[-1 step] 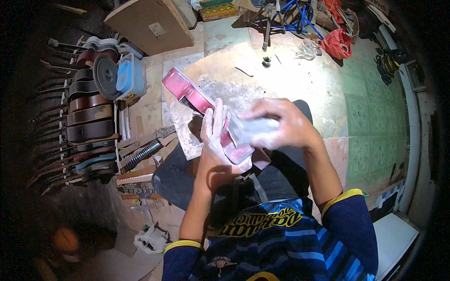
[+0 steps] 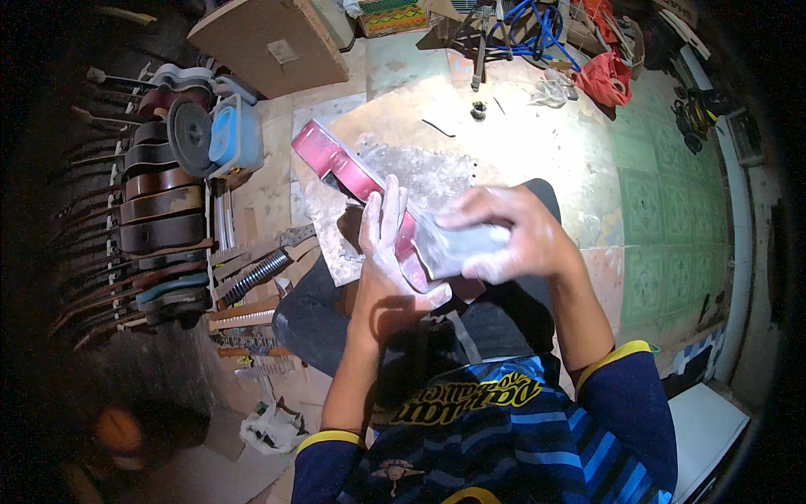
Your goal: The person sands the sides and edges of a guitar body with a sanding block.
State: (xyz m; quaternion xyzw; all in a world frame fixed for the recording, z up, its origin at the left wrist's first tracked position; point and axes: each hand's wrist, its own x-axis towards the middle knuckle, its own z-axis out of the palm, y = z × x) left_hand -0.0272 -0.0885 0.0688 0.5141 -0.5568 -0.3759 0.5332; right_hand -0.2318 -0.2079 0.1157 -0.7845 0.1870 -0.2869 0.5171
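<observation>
A small guitar body (image 2: 342, 165) with glossy pink-red sides is propped on edge over my lap, slanting from upper left to lower right. My left hand (image 2: 384, 239), pale with dust, grips its near end, fingers laid along the side and thumb at the lower edge. In my dusty right hand (image 2: 529, 231) is a folded grey sheet of sandpaper (image 2: 462, 249), pressed against the body's lower right part. Below the body lies a dusty grey mat (image 2: 424, 172) on the floor. The guitar's far face is mostly hidden.
Several guitar bodies (image 2: 164, 206) stand in a row at the left, near a clear plastic tub (image 2: 246, 143) with a grey lid (image 2: 190, 137). Guitar necks (image 2: 260, 275) lie by my left knee. A cardboard panel (image 2: 273, 50), blue tubing (image 2: 541, 34) and a red bag (image 2: 604, 80) are farther back.
My right hand and the sandpaper have shifted slightly down and to the right along the guitar's side. My left hand and the guitar body stay nearly in place.
</observation>
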